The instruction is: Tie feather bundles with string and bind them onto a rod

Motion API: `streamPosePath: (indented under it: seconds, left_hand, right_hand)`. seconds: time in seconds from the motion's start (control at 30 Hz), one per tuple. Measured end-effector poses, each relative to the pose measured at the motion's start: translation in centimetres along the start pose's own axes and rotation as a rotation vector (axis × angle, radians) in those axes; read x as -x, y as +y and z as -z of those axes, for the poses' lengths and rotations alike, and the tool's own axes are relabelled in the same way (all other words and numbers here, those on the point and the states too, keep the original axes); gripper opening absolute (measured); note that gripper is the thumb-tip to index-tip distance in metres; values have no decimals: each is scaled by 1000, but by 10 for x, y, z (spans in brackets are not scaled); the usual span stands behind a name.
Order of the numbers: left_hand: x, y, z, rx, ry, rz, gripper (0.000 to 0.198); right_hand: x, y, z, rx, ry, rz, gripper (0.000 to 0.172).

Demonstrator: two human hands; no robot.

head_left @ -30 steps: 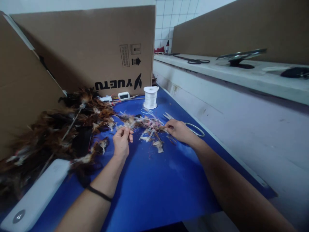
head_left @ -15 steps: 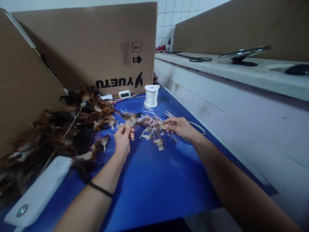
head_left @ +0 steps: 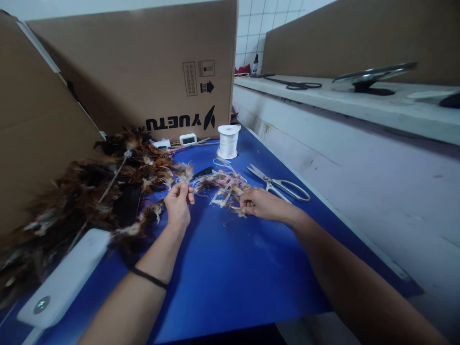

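1. As the head view shows, the left hand [head_left: 178,205] has its grip clamped on a feather tuft [head_left: 185,174] over the desk [head_left: 233,278], left of the scraps [head_left: 227,180].
2. The right hand [head_left: 263,205] curls beside these; whether its grip holds anything, I cannot tell.
3. Scissors [head_left: 269,180] lie near the desk's right edge.

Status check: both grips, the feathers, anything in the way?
Left grip pinching a feather tuft. Right grip at the scrap pile, fingers curled, hold unclear. Scissors lying close beyond it; spool behind the pile.
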State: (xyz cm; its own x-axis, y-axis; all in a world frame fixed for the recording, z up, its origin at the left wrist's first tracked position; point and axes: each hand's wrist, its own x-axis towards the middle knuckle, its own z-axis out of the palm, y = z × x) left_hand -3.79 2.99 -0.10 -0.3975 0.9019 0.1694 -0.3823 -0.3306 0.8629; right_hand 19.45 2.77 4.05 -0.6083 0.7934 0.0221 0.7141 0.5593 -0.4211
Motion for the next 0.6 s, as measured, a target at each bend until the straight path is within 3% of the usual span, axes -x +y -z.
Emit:
streamPosePath:
  seconds: [0.13, 0.33, 0.43, 0.6]
  left_hand:
    - [-4, 2, 3, 7, 49, -27, 28]
    - [-7, 0, 6, -2, 84, -45, 29]
    - [-9, -3, 7, -17, 94, -57, 29]
    - [-13, -4, 8, 0, 151, -94, 26]
  right_hand:
    - [-2, 5, -2, -37, 90, -60, 10]
    - [-6, 6, -4, -77, 415, 20, 24]
    - [-12, 2, -3, -72, 520, 31, 22]
    - [-41, -4, -9, 52, 492, 93, 23]
